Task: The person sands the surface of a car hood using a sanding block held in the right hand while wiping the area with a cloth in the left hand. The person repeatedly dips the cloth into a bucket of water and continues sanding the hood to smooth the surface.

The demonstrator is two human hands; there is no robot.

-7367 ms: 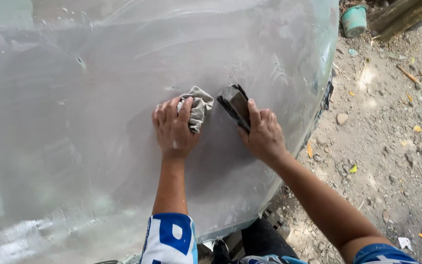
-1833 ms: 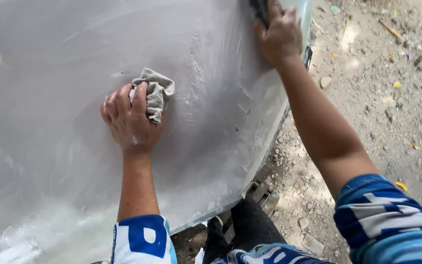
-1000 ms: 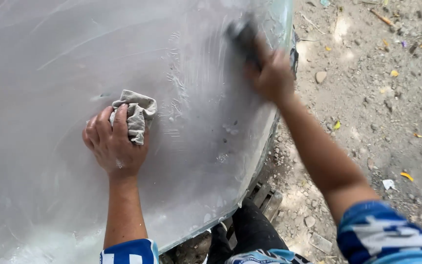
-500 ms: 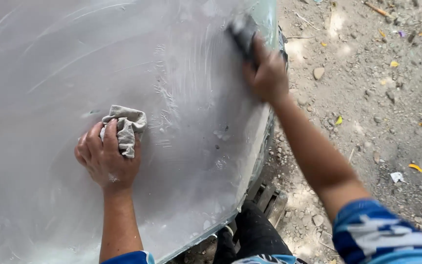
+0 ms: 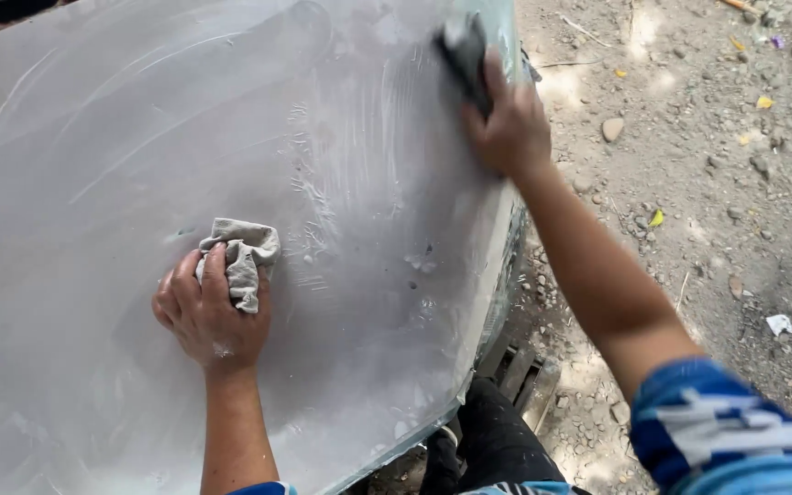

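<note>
From the head camera, looking down, I see my left hand (image 5: 211, 312) spread flat on the big grey panel (image 5: 93, 165), fingers closed loosely over a crumpled grey rag (image 5: 242, 257) that it pins against the wet, streaked surface near the middle. My right hand (image 5: 506, 124) reaches far up to the panel's upper right edge, curled tight around a dark sanding block (image 5: 463, 50) pressed to the surface. That block sits right at the rim, so I judge a hard stroke could carry it off the edge, and my knuckles could scrape the rim. The surface looks slick, so the left hand could slide if I lean on it. Beyond the panel lies dirt ground (image 5: 717, 183) with stones and yellow leaves; grit caught under the rag could scratch the finish.
</note>
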